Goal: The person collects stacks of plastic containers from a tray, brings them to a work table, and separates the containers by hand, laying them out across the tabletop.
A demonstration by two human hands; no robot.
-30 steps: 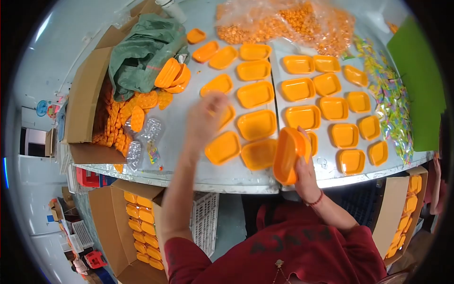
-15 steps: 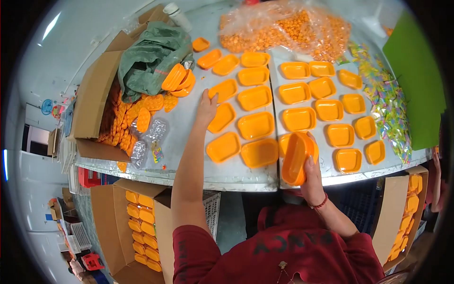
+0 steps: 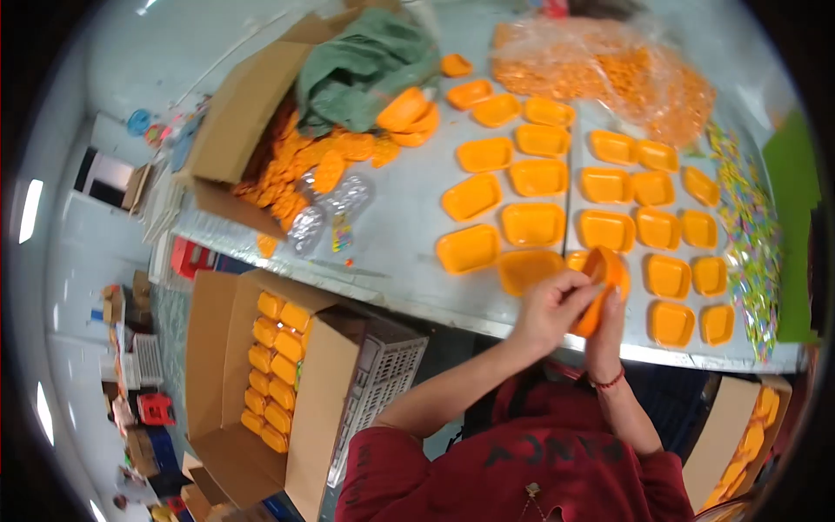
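Observation:
Upright orange plastic trays (image 3: 614, 268) that look nested are held above the table's front edge. My right hand (image 3: 605, 337) is wrapped round them from below. My left hand (image 3: 548, 315) pinches at their near side, its fingertips closed against the rim; the exact hold is partly hidden. An orange tray (image 3: 529, 268) lies on the table just beyond my left hand. Rows of similar shallow trays, among them one tray (image 3: 532, 224), lie spread over the tabletop, larger ones at the left and smaller ones at the right.
At the left a tipped carton (image 3: 248, 113) spills orange pieces under a green cloth (image 3: 365, 70). A clear bag of small orange pieces (image 3: 609, 65) lies at the back. Colourful packets (image 3: 748, 235) line the right side. Below the table stands a carton of filled trays (image 3: 296, 418).
My left hand has come back from the far tray rows to the trays in my right hand. The view has turned, so the table appears shifted right.

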